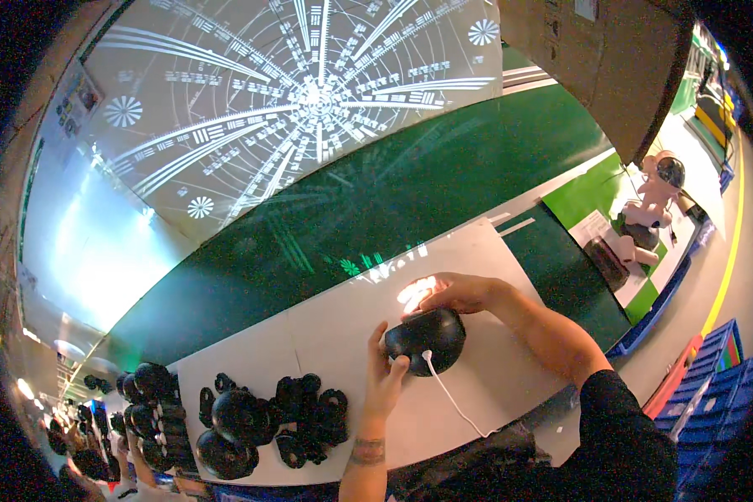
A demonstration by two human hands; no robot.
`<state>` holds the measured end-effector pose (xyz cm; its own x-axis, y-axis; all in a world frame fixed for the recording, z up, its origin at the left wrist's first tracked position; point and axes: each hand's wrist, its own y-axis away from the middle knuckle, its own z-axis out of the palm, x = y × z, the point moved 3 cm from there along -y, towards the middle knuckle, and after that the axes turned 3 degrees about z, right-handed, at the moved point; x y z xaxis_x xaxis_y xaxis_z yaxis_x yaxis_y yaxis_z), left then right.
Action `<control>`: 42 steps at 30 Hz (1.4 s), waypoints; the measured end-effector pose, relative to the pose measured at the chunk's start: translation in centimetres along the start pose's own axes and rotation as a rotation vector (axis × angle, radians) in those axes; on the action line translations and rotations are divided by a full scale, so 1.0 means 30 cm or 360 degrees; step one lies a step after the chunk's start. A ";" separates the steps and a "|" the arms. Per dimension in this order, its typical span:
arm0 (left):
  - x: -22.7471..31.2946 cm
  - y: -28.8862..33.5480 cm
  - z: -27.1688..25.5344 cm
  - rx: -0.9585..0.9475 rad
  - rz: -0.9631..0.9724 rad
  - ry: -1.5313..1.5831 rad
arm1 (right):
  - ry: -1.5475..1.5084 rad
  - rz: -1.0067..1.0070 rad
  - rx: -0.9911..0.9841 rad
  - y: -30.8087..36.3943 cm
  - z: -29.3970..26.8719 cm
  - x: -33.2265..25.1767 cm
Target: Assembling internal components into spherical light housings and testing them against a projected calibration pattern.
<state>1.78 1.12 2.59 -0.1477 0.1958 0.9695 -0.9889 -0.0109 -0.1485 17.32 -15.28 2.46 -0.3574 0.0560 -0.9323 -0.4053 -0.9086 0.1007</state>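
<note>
A small black rounded projector (427, 338) rests on the white board, and a white cable (458, 402) runs from its near side toward the front edge. My left hand (382, 372) grips its left side, with the thumb at the near face and the fingers along the edge. Around the far right top curls my right hand (462, 293), its fingertips by the front of the projector. Bright light falls on those fingertips, and what they touch there is hidden. Ahead, a white test pattern (319, 99) of rays and rings shows on the grey screen.
Several black round parts (241, 421) stand at the left on the white board (510, 326). Beyond lies a green tabletop (376, 188). A pale device (658, 188) sits on a green mat at the right. Blue crates (732, 389) are on the floor; people work at far left.
</note>
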 end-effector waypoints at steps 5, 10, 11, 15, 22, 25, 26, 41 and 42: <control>-0.009 0.006 -0.018 0.0011 -0.0017 0.0010 | 0.0084 0.0223 -0.0006 -0.024 -0.009 0.029; -0.017 0.001 -0.003 0.0017 -0.0064 0.0115 | -0.0051 0.0028 -0.0056 -0.004 -0.017 0.017; -0.018 0.001 -0.002 0.0019 -0.0080 0.0160 | -0.0044 0.0027 -0.0072 -0.010 -0.030 0.027; -0.035 -0.002 -0.019 0.0014 -0.0041 0.0177 | -0.0089 0.0106 -0.0040 -0.013 -0.020 0.042; -0.055 0.008 -0.034 0.0051 -0.0079 0.0167 | -0.0185 0.0130 -0.0049 -0.002 0.033 -0.004; -0.039 0.003 -0.026 0.0039 -0.0037 0.0101 | 0.0131 0.0074 0.0094 -0.020 -0.009 0.036; -0.033 0.001 -0.023 0.0048 -0.0032 0.0104 | 0.0136 0.0079 0.0087 -0.017 -0.018 0.047; -0.061 -0.004 -0.019 0.0057 0.0079 0.0097 | 0.0053 0.0213 0.0084 0.006 -0.010 0.019; -0.051 -0.004 -0.020 0.0028 -0.0004 0.0088 | 0.0000 0.0133 0.0059 0.009 -0.005 0.015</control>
<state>2.15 1.41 1.01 -0.1446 0.2497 0.9575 -0.9895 -0.0275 -0.1422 17.19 -15.57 2.02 -0.3912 -0.0196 -0.9201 -0.4049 -0.8942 0.1912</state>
